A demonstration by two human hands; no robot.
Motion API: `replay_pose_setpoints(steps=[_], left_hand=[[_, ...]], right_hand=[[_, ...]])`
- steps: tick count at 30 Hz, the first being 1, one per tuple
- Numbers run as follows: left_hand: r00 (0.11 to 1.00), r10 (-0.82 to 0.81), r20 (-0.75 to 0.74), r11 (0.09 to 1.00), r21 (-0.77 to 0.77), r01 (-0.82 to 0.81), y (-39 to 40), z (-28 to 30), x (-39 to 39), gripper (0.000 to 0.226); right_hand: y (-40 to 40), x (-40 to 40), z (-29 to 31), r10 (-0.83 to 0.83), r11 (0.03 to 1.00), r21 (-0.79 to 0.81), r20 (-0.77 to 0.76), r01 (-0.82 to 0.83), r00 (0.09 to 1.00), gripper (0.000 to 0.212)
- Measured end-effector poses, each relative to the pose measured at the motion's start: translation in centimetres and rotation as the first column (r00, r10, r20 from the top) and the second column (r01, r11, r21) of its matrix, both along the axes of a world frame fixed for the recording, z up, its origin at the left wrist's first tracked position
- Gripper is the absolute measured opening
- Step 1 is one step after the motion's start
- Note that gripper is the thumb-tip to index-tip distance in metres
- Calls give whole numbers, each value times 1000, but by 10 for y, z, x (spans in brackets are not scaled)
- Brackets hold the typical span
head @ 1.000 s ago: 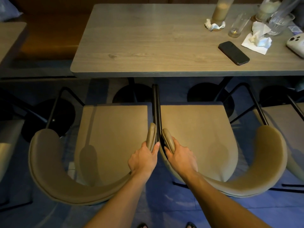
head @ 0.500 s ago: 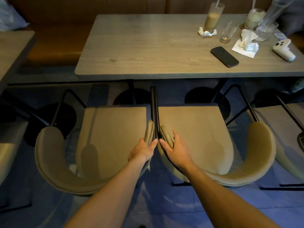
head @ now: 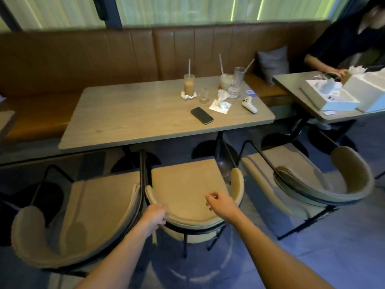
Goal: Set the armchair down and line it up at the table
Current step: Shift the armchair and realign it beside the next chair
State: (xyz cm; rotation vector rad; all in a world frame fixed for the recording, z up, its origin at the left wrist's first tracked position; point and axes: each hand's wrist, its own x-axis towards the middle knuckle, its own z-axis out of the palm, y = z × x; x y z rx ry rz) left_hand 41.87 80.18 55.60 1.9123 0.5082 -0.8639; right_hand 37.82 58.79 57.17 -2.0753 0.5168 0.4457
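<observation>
Two tan armchairs stand side by side at the near edge of the grey wooden table [head: 135, 117], armrests almost touching. The middle armchair [head: 183, 184] faces the table, its seat front under the table edge. My left hand [head: 155, 215] is closed over the left part of that chair's curved back rim. My right hand [head: 220, 203] hovers above the right part of the back with loosely curled fingers, touching nothing. The left armchair [head: 100, 205] sits next to it, a little askew.
A third armchair [head: 325, 184] stands to the right, angled. On the table lie a black phone [head: 201, 115], an iced drink [head: 189, 85], glasses, napkins and a white controller [head: 249, 104]. A brown bench [head: 104, 59] runs behind. A person [head: 343, 42] sits at the right table [head: 295, 88].
The view has pulled back and lifted. My right hand let go of the middle chair's armrest and moved right. My left hand shifted from the left chair's armrest to the middle chair's back rim.
</observation>
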Motion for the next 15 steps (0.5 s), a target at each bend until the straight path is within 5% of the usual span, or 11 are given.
replay_pose_setpoints(steps=[7, 15], left_hand=[[973, -186, 138, 978, -73, 197, -117, 40, -35, 21], [881, -453, 138, 890, 6, 456, -243, 37, -75, 34]], right_hand=[[-112, -76, 41, -162, 986, 41, 83, 159, 983, 27], [-212, -158, 20, -377, 925, 67, 37, 374, 926, 40]])
